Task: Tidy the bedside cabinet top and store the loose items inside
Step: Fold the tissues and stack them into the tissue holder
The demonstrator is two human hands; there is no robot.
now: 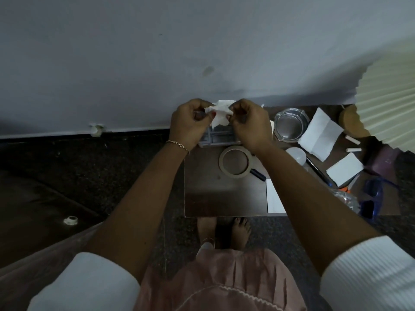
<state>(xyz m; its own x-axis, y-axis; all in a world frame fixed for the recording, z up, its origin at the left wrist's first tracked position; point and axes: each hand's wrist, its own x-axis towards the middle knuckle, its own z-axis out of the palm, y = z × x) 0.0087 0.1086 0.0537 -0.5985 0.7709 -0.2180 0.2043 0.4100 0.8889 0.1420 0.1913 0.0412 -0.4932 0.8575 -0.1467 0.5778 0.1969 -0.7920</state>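
Room: a dim corner with a plain grey wall and a dark speckled floor; the bedside cabinet stands against the wall.
Tabletop: the tabletop is dark brown, smooth and glossy, with loose items crowding its right side.
Tape roll: the tape roll lies flat near the middle, a stiff tan ring that looks light and easy to lift by its rim.
Tissue: the tissue is white, thin and crumpled. It is held in the air between both hands, over a small grey tray at the back of the tabletop, near the wall.
Grip: the left hand and the right hand each pinch an edge of the tissue with curled fingers and thumb. Both grips are closed on it and sit close together.
Handling: the tissue looks nearly weightless, soft and limp, and would likely tear if pulled apart. A light pinch at the edges, or a loose bunching in one palm, should be enough.
Right side: the clear glass ashtray looks heavy, hard and breakable, and is best taken by its thick rim. Beside it lie a creased white folded paper, a round white bulb that is fragile and apt to roll, and a slim dark pen.
Far right: a cream lampshade with stiff, sharp pleats.
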